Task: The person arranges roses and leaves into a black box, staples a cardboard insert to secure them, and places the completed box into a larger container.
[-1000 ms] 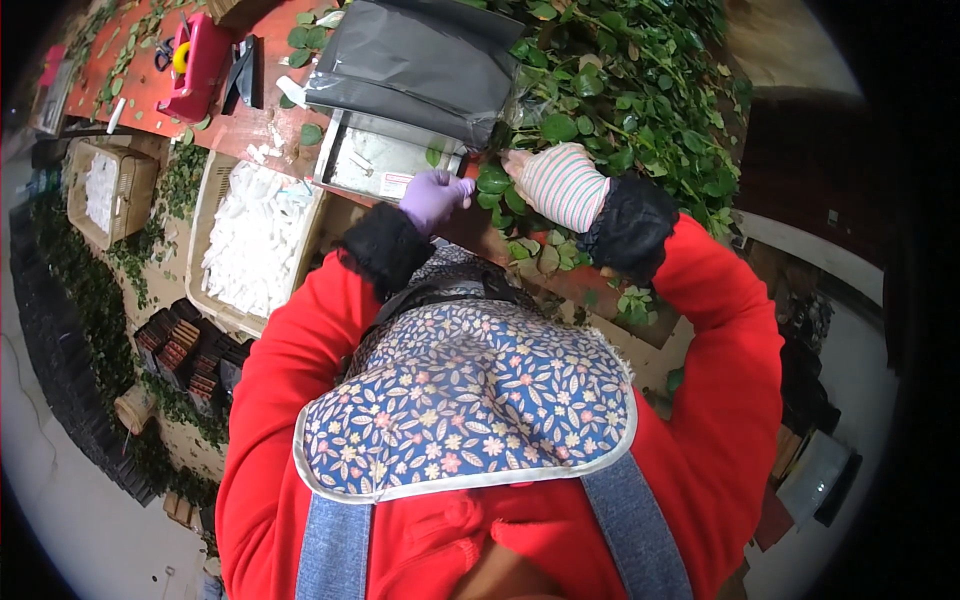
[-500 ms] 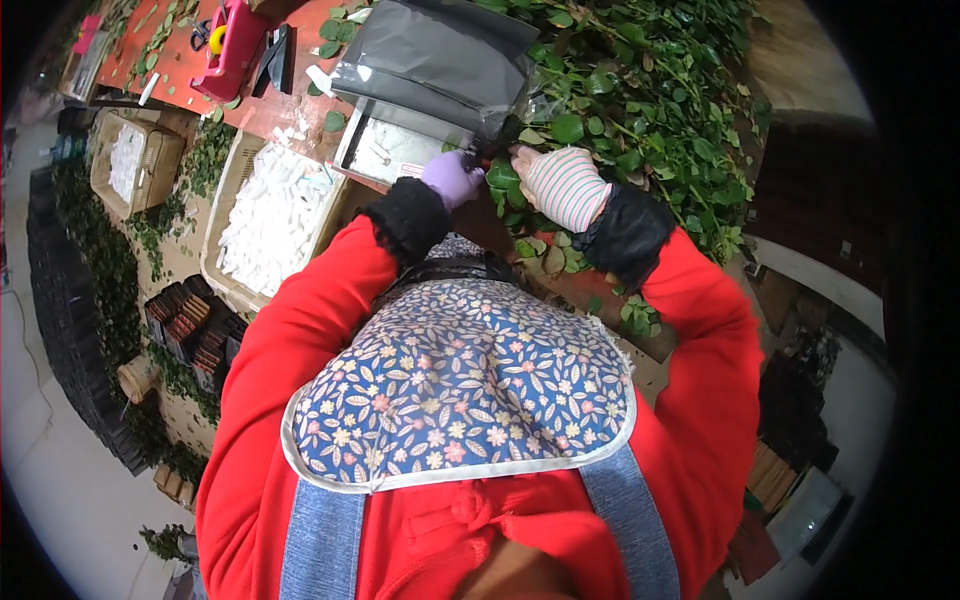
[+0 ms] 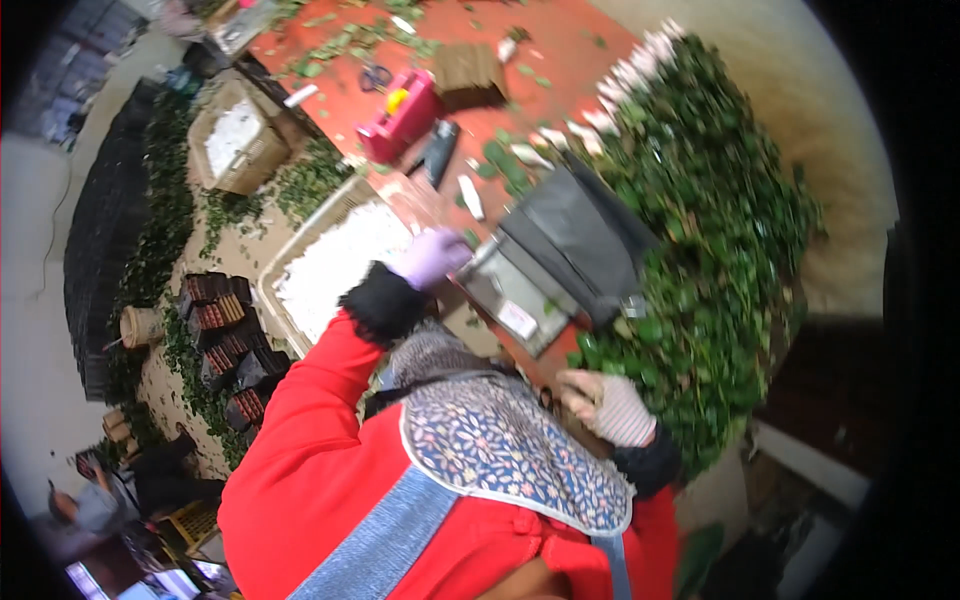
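My left hand [image 3: 432, 258], in a purple glove, is beside the near-left edge of a shallow metal tray [image 3: 553, 330], next to a basket [image 3: 268, 285] of white sleeve-like pieces [image 3: 340, 262]. Its fingers are blurred, and I cannot tell whether they grip anything. Grey plastic sheets [image 3: 572, 235] lie stacked over the tray, and a small white label-like piece [image 3: 517, 319] shows in its bare part. My right hand [image 3: 608, 405], in a striped glove with bare fingertips, hovers by the table's near edge, fingers apart and partly bent. Leafy stems [image 3: 690, 260] with white-wrapped heads spread just beyond it.
On the red table [image 3: 560, 50] stand a pink tape dispenser [image 3: 402, 115], a dark stapler-like tool [image 3: 435, 153], scissors [image 3: 375, 77] and a brown block [image 3: 469, 76]. Another basket [image 3: 240, 165] and dark bundles [image 3: 225, 330] are at the left. A person [image 3: 100, 505] shows at lower left.
My view has turned and shifted, showing more of the table's far end. My hands, close together before at the tray's near edge, are now apart: left by the basket, right near the stems.
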{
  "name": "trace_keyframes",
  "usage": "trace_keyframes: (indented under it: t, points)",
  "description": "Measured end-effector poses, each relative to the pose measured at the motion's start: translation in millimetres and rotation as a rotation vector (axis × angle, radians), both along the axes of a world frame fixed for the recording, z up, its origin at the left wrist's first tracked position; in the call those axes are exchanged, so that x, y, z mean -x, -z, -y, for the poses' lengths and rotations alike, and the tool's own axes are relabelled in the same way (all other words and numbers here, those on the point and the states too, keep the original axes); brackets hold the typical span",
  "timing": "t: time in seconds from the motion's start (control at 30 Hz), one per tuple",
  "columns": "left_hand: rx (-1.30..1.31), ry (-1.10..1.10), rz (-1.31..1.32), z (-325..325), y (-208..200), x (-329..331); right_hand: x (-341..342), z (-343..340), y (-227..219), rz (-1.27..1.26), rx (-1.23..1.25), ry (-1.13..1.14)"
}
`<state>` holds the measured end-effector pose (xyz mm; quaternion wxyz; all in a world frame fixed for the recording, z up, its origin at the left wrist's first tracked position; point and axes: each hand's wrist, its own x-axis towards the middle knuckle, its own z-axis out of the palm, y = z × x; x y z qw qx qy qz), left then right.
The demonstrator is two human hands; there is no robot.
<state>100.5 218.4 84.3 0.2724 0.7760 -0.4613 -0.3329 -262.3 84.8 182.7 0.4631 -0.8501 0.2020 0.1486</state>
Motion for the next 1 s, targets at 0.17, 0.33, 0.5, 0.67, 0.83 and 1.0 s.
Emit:
trace_keyframes:
  t: [0.17,0.33,0.5,0.67,0.83,1.0]
  points:
    - [0.211,-0.585,0.752,-6.8,-19.2,-196.0,-94.7,-28.6,21.7,0.147,0.038,-0.098]
    - [-0.106,-0.387,0.058,31.8,14.8,-277.9,-218.4,-54.8,19.3,0.097,0.092,-0.209]
    - [0.151,-0.418,-0.715,16.5,47.1,-299.7,-286.7,-65.5,20.1,0.093,0.064,-0.216]
    - [0.142,-0.536,-0.743,-126.2,-38.1,-224.7,-341.9,-80.0,41.4,0.084,-0.243,0.003]
    - [-0.001,-0.538,-0.989,-186.1,-11.3,-236.6,-445.8,-75.3,114.8,0.267,-0.811,0.506]
    - [-0.169,-0.440,-0.850,-179.0,11.5,-248.2,-527.3,-84.6,150.5,0.254,-1.014,0.912]
